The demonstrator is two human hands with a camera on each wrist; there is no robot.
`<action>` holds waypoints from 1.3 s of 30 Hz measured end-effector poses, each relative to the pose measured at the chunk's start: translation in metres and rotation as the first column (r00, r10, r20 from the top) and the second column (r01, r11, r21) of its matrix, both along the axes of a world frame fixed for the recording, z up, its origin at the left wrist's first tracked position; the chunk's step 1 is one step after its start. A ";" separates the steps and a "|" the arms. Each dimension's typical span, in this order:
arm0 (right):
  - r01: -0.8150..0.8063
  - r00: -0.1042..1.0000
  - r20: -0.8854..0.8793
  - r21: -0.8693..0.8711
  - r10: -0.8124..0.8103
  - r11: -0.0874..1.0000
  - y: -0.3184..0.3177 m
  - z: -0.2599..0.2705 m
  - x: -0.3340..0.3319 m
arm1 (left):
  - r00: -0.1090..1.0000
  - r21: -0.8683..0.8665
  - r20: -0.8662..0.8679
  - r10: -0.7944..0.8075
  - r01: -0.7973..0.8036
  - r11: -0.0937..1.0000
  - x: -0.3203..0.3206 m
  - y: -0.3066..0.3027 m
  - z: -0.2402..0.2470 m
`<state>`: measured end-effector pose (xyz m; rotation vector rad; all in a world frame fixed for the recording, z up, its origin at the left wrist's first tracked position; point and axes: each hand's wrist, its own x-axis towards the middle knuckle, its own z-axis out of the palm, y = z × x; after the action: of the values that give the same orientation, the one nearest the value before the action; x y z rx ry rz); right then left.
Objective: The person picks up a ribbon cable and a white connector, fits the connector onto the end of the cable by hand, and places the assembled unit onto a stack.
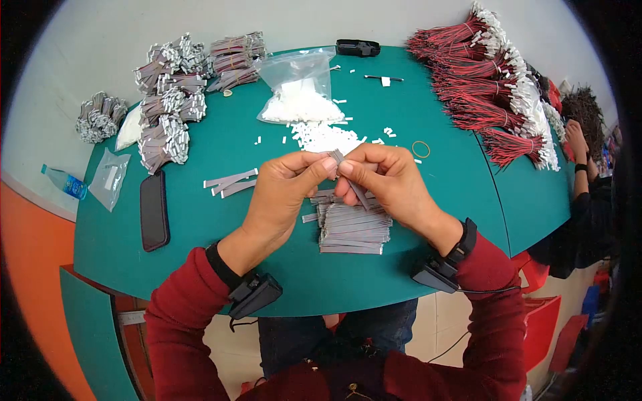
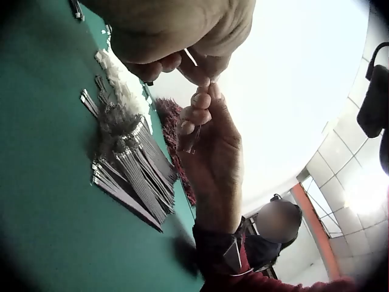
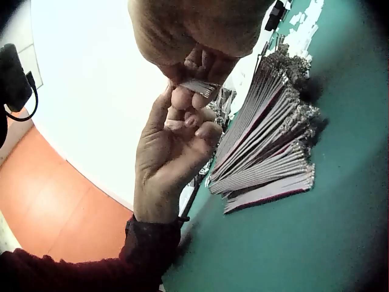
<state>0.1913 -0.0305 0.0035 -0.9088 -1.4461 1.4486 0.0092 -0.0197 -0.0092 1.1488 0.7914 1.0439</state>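
Note:
Both hands meet above a pile of grey flat cables point(image 1: 354, 230). The right hand point(image 1: 391, 180) pinches a short grey cable point(image 1: 359, 194) between thumb and fingers, its tail hanging toward the pile. At the cable's upper end the left hand point(image 1: 284, 190) pinches with thumb and forefinger; whether it holds a small white piece there is hidden. In the right wrist view, the cable's bare ends point(image 3: 203, 89) show under the right hand point(image 3: 197, 30), with the left hand point(image 3: 170, 152) touching close by. White connectors point(image 1: 328, 138) lie scattered just beyond the hands.
Three finished-looking cables point(image 1: 231, 182) lie left of the hands. A phone point(image 1: 154, 210), a bottle point(image 1: 65, 182), a bag of white pieces point(image 1: 301, 100) and bundled grey cables point(image 1: 164, 140) stand left and behind. Red-black wire bundles point(image 1: 481, 87) fill the right. Another person's arm point(image 1: 579, 157) is at far right.

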 end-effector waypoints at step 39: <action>0.023 0.995 -0.097 0.009 -0.022 1.000 0.000 -0.006 -0.003 | 0.997 -0.090 0.078 0.023 -0.016 0.996 0.003 -0.004 0.003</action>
<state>0.1878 -0.0306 -0.0021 -0.8349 -1.3660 1.4477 0.0126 -0.0237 -0.0063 1.0195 0.7806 1.0535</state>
